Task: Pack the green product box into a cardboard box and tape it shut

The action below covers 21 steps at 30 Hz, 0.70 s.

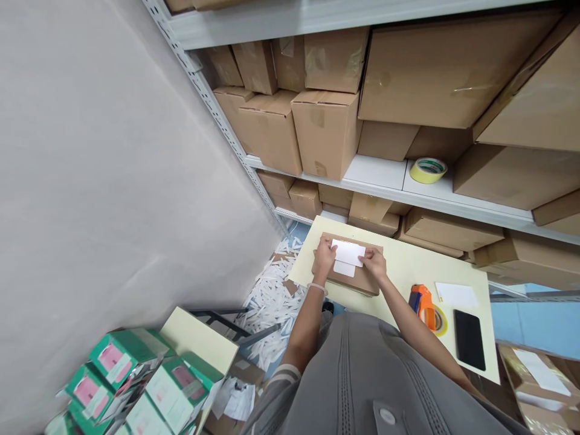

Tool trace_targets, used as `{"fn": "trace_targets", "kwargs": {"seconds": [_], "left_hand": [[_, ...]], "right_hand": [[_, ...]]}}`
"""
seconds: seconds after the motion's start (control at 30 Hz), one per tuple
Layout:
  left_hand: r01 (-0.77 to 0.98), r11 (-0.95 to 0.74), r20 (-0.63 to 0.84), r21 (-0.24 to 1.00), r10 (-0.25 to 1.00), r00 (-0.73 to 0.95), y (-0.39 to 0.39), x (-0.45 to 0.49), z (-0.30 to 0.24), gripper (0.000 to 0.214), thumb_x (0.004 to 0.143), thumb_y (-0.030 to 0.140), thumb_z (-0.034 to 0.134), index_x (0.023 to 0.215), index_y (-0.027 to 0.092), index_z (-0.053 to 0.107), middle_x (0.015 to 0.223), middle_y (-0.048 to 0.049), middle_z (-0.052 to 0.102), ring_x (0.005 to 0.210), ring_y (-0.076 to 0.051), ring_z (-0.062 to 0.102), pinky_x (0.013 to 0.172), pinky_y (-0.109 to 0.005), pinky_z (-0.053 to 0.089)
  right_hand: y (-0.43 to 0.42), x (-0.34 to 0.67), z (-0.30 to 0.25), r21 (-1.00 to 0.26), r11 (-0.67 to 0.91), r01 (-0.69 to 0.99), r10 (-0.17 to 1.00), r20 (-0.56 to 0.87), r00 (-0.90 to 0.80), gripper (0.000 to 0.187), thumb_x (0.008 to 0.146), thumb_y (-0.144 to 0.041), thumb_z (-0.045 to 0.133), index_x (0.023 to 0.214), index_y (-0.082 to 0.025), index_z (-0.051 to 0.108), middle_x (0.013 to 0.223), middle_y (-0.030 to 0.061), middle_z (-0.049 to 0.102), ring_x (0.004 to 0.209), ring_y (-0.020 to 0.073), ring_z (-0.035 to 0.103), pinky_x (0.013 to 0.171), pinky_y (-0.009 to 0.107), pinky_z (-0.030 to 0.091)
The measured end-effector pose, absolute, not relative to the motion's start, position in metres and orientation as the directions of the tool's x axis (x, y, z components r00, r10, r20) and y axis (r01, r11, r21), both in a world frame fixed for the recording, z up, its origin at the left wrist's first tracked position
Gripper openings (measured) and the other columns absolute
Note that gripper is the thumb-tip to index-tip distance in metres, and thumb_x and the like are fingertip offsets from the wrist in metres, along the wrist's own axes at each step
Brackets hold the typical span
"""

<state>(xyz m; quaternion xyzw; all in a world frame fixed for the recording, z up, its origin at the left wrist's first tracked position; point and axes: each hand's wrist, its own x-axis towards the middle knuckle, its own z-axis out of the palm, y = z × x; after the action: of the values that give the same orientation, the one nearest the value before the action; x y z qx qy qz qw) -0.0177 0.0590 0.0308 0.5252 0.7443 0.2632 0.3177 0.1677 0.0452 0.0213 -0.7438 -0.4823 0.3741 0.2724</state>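
On the table lies a flat cardboard box (362,279), with both of my hands over its top. A blank white label (348,252) is stretched between them, level with the upper part of the box. My left hand (324,255) pinches the label's left end, and my right hand (374,263) pinches its right end. Just below, a smaller white label (344,268) lies on the box, partly covered by the upper one. Whether the upper label touches the cardboard, I cannot tell.
The cream table (403,260) also bears an orange tape dispenser (423,303), white labels (457,294) and a black phone (469,339). Shelves with cardboard boxes (324,134) and a yellow tape roll (428,171) stand behind. Paper strips (276,302) litter the floor; green boxes (122,356) stand lower left.
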Motion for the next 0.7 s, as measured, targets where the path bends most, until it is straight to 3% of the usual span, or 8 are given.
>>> {"fn": "trace_targets", "kwargs": {"seconds": [0.23, 0.5, 0.57, 0.7], "left_hand": [[0.739, 0.304, -0.203, 0.602, 0.953, -0.226, 0.054, -0.004, 0.015, 0.03, 0.093, 0.017, 0.059, 0.123, 0.019, 0.052, 0.115, -0.0112, 0.071, 0.124, -0.024, 0.058, 0.105, -0.039, 0.034], [0.855, 0.232, -0.143, 0.463, 0.972, -0.187, 0.049, 0.005, 0.017, 0.029, 0.096, 0.017, 0.051, 0.125, 0.016, 0.054, 0.126, -0.0157, 0.066, 0.126, -0.028, 0.055, 0.106, -0.044, 0.036], [0.88, 0.203, -0.114, 0.429, 0.979, -0.171, 0.045, 0.006, 0.019, 0.033, 0.097, 0.019, 0.049, 0.13, 0.015, 0.053, 0.128, -0.0169, 0.064, 0.127, -0.029, 0.054, 0.107, -0.046, 0.036], [0.913, 0.161, 0.004, 0.376, 0.985, -0.175, 0.031, 0.007, 0.024, 0.05, 0.1, 0.03, 0.04, 0.147, 0.012, 0.041, 0.145, -0.0203, 0.052, 0.139, -0.033, 0.042, 0.114, -0.051, 0.031]], "right_hand": [[0.041, 0.159, 0.011, -0.588, -0.404, 0.701, 0.914, -0.289, 0.284, 0.046, 0.078, -0.022, 0.059, 0.123, -0.02, 0.051, 0.096, 0.0053, 0.073, 0.097, 0.0263, 0.067, 0.078, 0.035, 0.047], [0.042, 0.156, 0.014, -0.466, -0.363, 0.807, 0.922, -0.305, 0.239, 0.042, 0.085, -0.025, 0.056, 0.126, -0.018, 0.049, 0.098, 0.0083, 0.072, 0.099, 0.028, 0.066, 0.09, 0.04, 0.044], [0.04, 0.157, 0.018, -0.404, -0.319, 0.857, 0.942, -0.239, 0.238, 0.043, 0.086, -0.027, 0.056, 0.126, -0.015, 0.05, 0.107, 0.0152, 0.07, 0.107, 0.0318, 0.063, 0.095, 0.044, 0.042], [0.029, 0.157, 0.027, -0.344, -0.097, 0.934, 0.992, 0.046, 0.12, 0.053, 0.093, -0.03, 0.044, 0.14, -0.006, 0.042, 0.137, 0.0281, 0.053, 0.133, 0.039, 0.045, 0.106, 0.051, 0.035]]}}
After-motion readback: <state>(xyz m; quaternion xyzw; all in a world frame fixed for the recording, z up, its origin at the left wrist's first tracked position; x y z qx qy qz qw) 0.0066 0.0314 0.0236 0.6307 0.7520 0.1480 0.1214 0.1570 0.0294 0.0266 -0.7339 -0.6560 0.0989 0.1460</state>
